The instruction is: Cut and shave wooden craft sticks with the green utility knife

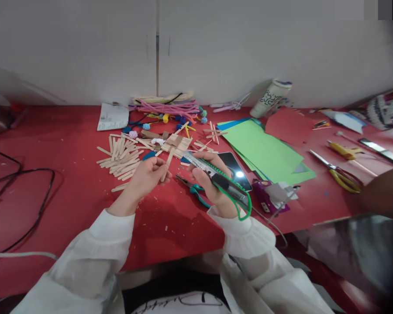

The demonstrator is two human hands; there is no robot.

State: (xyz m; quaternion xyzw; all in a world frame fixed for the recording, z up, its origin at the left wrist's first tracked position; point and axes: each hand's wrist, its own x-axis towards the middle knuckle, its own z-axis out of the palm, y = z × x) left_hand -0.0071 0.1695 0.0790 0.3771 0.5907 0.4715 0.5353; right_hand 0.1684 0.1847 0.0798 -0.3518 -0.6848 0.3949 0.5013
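Note:
Pinched in the fingers of my left hand (pixel 149 175) is a wooden craft stick (pixel 170 160), tilted upward over the table. My right hand (pixel 215 184) is wrapped round a box cutter (pixel 220 176) with a green edge and a green loop at its rear. Its blade points up and left, its tip close to the stick; whether they touch I cannot tell. Just beyond lies a flat piece of joined craft sticks (pixel 180 145). Between my hands, pliers with teal handles (pixel 196 190) rest on the table, and loose craft sticks (pixel 119 158) are heaped at left.
On the red table (pixel 85 235), green paper sheets (pixel 265 150), a phone (pixel 236 168) and a purple box (pixel 270 200) lie right. Scissors (pixel 337 172) and a yellow glue gun (pixel 343 151) lie farther right, near another person's arm (pixel 386 194). Pink pipe cleaners (pixel 170 108) sit behind; a black cable (pixel 49 192) curls left.

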